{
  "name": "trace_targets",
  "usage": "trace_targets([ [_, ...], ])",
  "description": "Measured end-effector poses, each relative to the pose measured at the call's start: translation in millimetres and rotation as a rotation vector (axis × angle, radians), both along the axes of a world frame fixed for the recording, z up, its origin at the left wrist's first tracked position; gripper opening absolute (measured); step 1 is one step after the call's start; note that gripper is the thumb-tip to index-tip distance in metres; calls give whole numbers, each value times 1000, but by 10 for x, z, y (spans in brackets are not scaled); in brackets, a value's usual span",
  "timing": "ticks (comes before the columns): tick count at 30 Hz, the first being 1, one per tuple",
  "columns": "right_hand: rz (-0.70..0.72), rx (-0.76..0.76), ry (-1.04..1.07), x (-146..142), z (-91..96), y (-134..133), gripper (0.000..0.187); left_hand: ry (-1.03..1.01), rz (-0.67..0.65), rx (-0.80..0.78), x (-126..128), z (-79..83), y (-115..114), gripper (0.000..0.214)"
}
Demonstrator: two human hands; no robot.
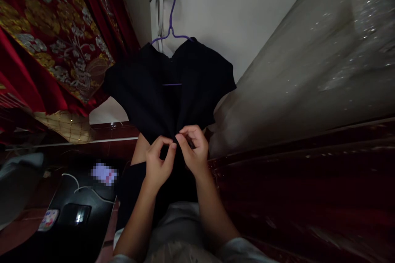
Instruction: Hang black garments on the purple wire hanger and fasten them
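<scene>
A dark short-sleeved garment (197, 78), navy or black, hangs on a purple hanger (171, 20) against the wall, its front parted in a deep V. My left hand (159, 160) pinches the cloth at the lower front with thumb and forefinger. Close beside it, my right hand (194, 146) is closed on the cloth edge too, thumb and fingertips together. The fingertips of both hands almost meet at the middle of the garment. Whether a button or other small fastener lies between them is too dark and small to tell.
Red cloth with gold and silver flowers (70, 41) hangs at the left. At the lower left, a black surface (89, 238) bears a phone (74, 214), a white cable (92, 189) and a patterned item (48, 219). Clear plastic sheeting (293, 70) covers something large on the right.
</scene>
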State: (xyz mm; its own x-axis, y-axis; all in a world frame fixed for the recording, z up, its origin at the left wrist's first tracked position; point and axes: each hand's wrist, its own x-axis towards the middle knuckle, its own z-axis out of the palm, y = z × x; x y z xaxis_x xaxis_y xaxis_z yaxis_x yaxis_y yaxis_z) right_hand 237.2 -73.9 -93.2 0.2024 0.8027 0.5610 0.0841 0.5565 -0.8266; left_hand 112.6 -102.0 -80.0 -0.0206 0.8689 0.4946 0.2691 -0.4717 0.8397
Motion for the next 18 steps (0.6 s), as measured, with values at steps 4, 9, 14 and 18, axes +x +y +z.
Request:
trace_targets([
  [4,160,-9,-87,30,48,-2,16,-32,43,-10,-13,2,-26,13],
  [9,177,-40,30,-33,32,47,7,34,50,13,-108,42,-25,9],
  [14,118,-37,-11,-76,-19,127,7,36,28,7,-125,13,-15,11],
  [18,-14,6,-14,-81,-96,135,11,32,-36,-52,-86,-57,9,11],
])
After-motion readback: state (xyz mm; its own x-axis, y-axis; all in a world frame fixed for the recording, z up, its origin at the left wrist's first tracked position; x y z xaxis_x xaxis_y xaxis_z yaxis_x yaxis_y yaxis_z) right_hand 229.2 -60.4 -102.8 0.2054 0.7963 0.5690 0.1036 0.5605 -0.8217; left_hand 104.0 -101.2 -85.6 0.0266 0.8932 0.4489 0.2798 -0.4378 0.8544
